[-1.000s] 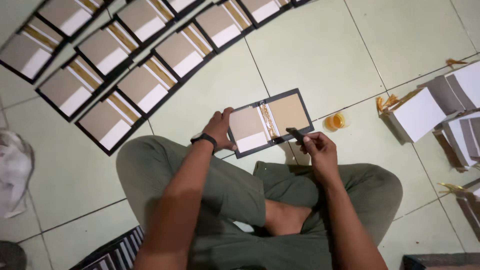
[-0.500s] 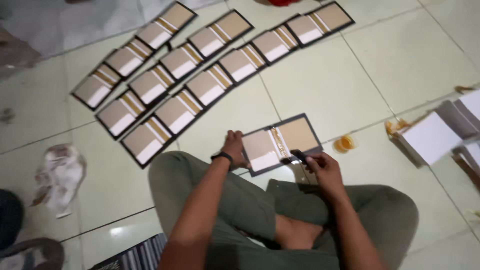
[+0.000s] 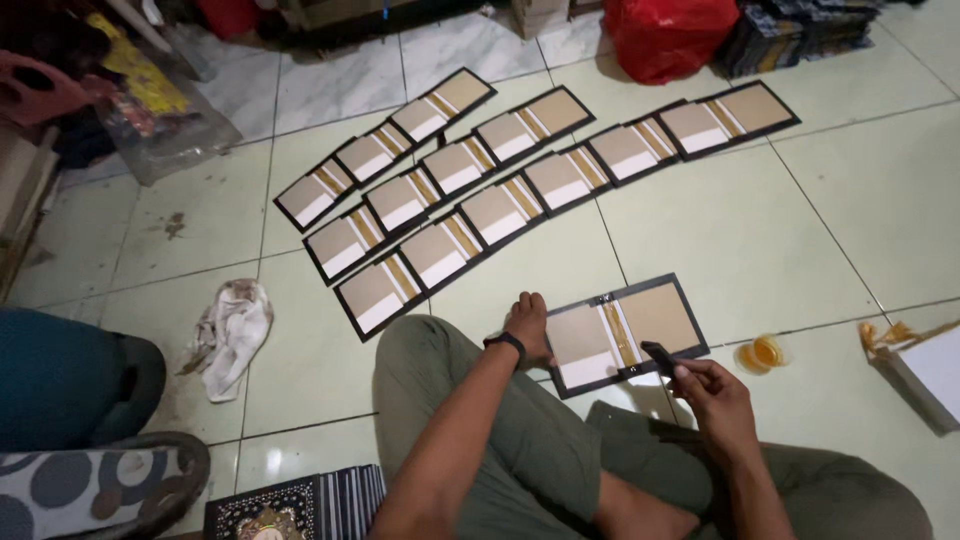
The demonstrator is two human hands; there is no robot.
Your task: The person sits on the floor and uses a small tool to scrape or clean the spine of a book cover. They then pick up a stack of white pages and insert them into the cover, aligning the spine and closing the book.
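Note:
I sit cross-legged on a tiled floor. An opened book cover, black-edged with two tan boards and a gold spine strip, lies in front of my knees. My left hand, with a black wristband, presses flat on the cover's left edge. My right hand is closed around a small dark brush, its tip at the cover's near right edge.
Several similar opened covers lie in rows on the floor ahead. A small pot of orange glue sits to the right, next to a stack of white boards. A stained rag lies left; a red bag stands at the back.
The view has tilted up and pulled back, showing more of the floor and the back of the room. My hands remain on the cover and brush.

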